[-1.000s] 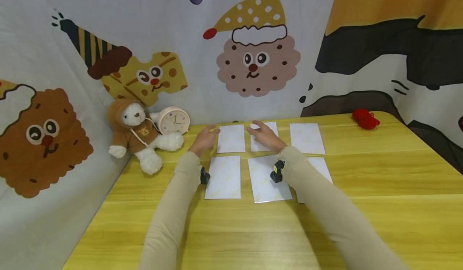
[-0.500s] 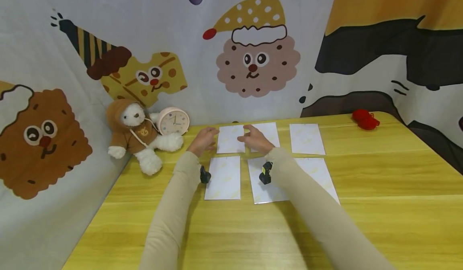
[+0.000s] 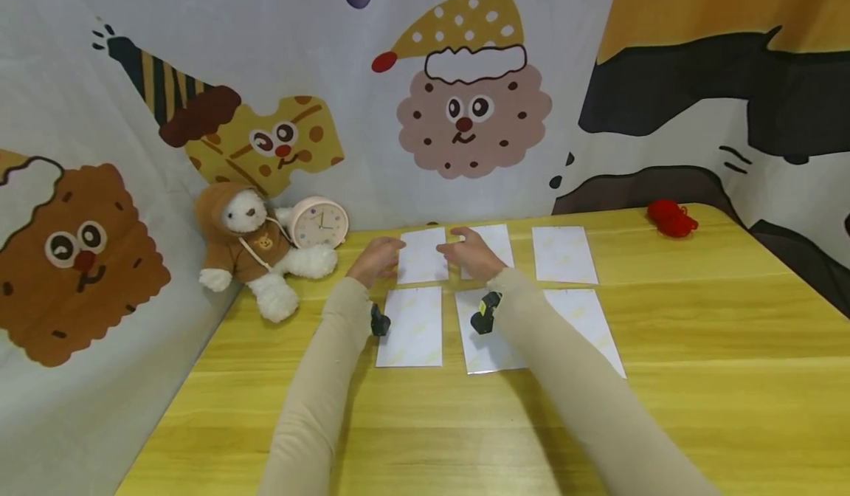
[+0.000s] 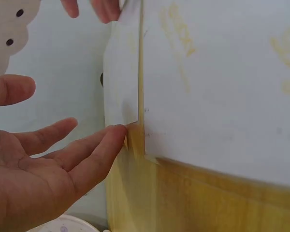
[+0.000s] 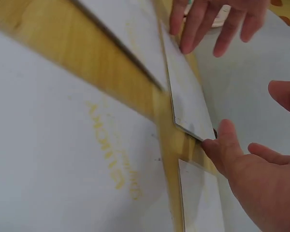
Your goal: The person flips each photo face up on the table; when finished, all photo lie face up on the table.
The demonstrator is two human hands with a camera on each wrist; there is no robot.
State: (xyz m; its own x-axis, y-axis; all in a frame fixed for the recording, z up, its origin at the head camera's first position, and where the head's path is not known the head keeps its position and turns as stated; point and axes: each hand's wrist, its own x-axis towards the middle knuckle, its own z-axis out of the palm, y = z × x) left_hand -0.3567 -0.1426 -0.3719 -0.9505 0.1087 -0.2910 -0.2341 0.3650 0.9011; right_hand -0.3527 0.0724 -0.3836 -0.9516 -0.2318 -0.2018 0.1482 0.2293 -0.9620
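Observation:
Several white cards lie in two rows on the table. At the back-left card (image 3: 423,256), the left hand (image 3: 376,260) is at its left edge and the right hand (image 3: 473,254) at its right edge. In the left wrist view the left hand (image 4: 53,159) has fairly straight, spread fingers, one fingertip touching the card's (image 4: 124,72) corner. The right wrist view shows the right hand (image 5: 261,169) with a fingertip at the same card's (image 5: 186,92) near edge, its other fingers apart. The right forearm partly covers the front cards.
A plush bear (image 3: 262,252) in a brown hoodie and a round clock (image 3: 319,223) stand at the back left. A red object (image 3: 672,218) lies at the back right of the wooden table (image 3: 425,437). A printed curtain hangs behind.
The right hand has moved left, from the back-middle card to the back-left card's right edge. That card now sits slightly tilted. The left hand has barely moved.

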